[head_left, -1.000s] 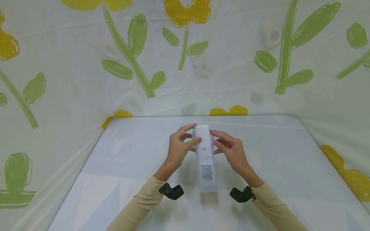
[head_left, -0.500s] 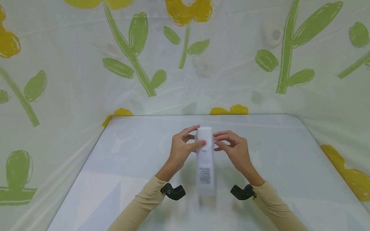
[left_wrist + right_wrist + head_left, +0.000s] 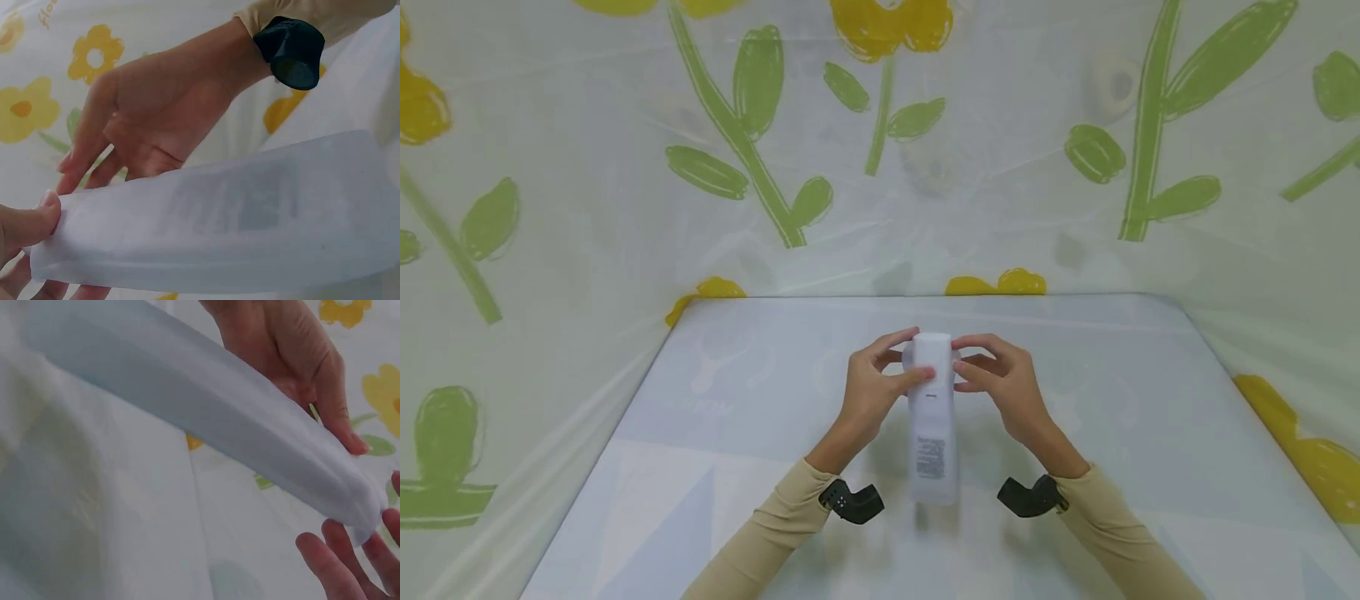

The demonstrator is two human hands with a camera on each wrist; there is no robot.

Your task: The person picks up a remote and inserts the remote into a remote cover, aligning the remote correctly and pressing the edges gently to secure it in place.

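A long white plastic device (image 3: 932, 425) with rounded edges is held over the table in the head view, its far end between both hands. Grey print (image 3: 931, 458) covers the near part of its upper face, and a small slot sits farther up. My left hand (image 3: 867, 387) grips the far end from the left, thumb pressed on the face and fingers at the side. From the right, the thumb and fingers of my right hand (image 3: 1011, 387) pinch a rounded, clear-looking edge at that end. In the right wrist view, right-hand fingertips (image 3: 337, 562) meet the device's tip.
A pale table (image 3: 775, 350) with faint printed shapes lies below. Behind and around it hangs a white cloth (image 3: 1000, 167) with yellow flowers and green leaves. Black wrist cameras, left (image 3: 852, 502) and right (image 3: 1032, 497), sit at the beige sleeves.
The device has shifted slightly and turned a little straighter. Both hands have stayed at its far end; my right fingers drew slightly away, then came back against its side.
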